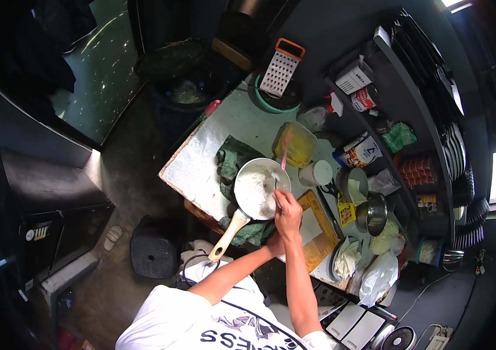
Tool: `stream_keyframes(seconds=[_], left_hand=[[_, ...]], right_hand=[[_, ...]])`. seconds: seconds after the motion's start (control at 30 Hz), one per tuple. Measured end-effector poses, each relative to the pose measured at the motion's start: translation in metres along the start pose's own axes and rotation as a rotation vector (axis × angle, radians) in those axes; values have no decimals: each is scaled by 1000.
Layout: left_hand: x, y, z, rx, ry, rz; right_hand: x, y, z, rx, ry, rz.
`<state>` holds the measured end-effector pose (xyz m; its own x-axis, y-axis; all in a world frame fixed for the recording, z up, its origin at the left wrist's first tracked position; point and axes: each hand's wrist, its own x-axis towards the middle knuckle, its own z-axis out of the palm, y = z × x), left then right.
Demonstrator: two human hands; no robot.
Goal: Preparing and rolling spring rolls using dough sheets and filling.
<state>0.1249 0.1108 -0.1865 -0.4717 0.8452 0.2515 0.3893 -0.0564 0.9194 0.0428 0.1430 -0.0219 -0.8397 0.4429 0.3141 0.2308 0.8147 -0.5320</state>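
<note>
In front of me a white saucepan with a pale wooden handle holds a whitish, lumpy mass. My right hand is over the pan's right rim, its fingers closed on a thin metal utensil, probably a spoon, that dips into the mass. My left hand is beside the pan's lower right, mostly hidden behind my right wrist; its fingers and any hold cannot be made out. Dark green cloths lie beside and under the pan.
A yellowish plastic tub with a pink-handled utensil and a white-lidded jar stand beyond the pan. Right lie a wooden-framed board and metal bowls. A box grater rests on a basin. A black stool stands left.
</note>
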Motion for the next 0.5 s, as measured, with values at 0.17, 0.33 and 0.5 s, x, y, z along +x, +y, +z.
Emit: stream_keyframes(seconds=[0.17,0.33,0.5], left_hand=[[10,15,-20,-38,-152,-108],[7,21,-24,-90,-23,-119],[10,31,-32,-150,40,-170]], right_hand=[[17,20,-2,-157,-180,-237],[-8,24,-9,-199,-212,-184],[-4,2,-30,-268,-261,-178]])
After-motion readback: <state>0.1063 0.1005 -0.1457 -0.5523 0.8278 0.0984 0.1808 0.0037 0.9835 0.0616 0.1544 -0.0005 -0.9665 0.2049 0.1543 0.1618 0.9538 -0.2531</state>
